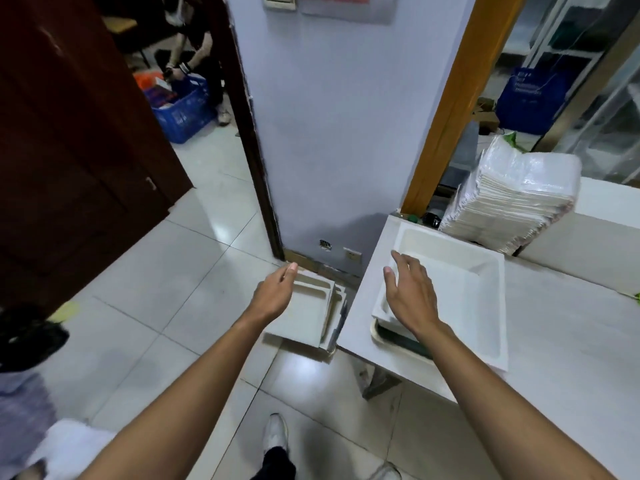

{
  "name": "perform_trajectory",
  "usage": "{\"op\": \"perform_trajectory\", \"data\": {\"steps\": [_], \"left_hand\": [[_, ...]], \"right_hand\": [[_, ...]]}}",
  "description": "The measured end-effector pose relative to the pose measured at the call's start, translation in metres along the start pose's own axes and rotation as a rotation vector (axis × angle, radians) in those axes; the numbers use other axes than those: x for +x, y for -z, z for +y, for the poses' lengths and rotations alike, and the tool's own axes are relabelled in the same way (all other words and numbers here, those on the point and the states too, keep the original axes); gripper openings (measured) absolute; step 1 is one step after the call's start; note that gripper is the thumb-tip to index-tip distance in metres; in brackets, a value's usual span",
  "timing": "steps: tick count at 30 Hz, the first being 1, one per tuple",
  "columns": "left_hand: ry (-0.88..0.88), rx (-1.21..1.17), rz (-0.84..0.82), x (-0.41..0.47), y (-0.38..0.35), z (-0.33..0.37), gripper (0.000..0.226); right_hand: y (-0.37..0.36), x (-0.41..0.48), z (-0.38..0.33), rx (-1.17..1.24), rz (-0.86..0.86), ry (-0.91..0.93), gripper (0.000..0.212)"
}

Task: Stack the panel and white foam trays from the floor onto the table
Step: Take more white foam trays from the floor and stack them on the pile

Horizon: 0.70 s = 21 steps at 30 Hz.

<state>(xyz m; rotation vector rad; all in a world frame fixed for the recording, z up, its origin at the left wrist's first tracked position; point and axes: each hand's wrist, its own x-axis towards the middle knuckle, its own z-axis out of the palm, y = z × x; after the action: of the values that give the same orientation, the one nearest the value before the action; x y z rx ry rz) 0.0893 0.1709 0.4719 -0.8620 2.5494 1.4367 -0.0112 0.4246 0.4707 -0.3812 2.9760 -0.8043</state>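
A white foam tray (460, 289) lies on the table (571, 341) near its left corner, on top of a flat panel (391, 341) with a dark face and pale rim. My right hand (410, 292) hovers over the tray's left side, fingers relaxed and holding nothing. A few more white trays (308, 317) lean stacked on the floor against the table's end. My left hand (277, 291) reaches above them, fingers loose, empty.
A tall wrapped stack of white trays (512, 199) sits at the table's back. A wall (329, 133) and dark door frame (252, 150) stand ahead. Another person crouches by a blue crate (183, 112) beyond the doorway. My shoe (275, 433) is on the tiled floor.
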Motion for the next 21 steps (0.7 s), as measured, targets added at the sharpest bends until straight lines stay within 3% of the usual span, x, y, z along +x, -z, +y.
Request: {"op": "perform_trajectory", "data": {"steps": [7,13,21], "left_hand": [[0.068,0.045,0.07,0.019,0.046,-0.048,0.058],[0.133,0.1,0.053,0.055,0.058,-0.102,0.052],[0.193,0.184,-0.05,0.131,0.03,-0.188,0.051]], "right_hand": [[-0.058,0.025,-0.055,-0.011,-0.187,0.109,0.051],[-0.121,0.046,-0.072,-0.19,-0.377,0.188,0.054],[-0.224,0.077,-0.06,-0.253,-0.578,0.08,0.054]]}}
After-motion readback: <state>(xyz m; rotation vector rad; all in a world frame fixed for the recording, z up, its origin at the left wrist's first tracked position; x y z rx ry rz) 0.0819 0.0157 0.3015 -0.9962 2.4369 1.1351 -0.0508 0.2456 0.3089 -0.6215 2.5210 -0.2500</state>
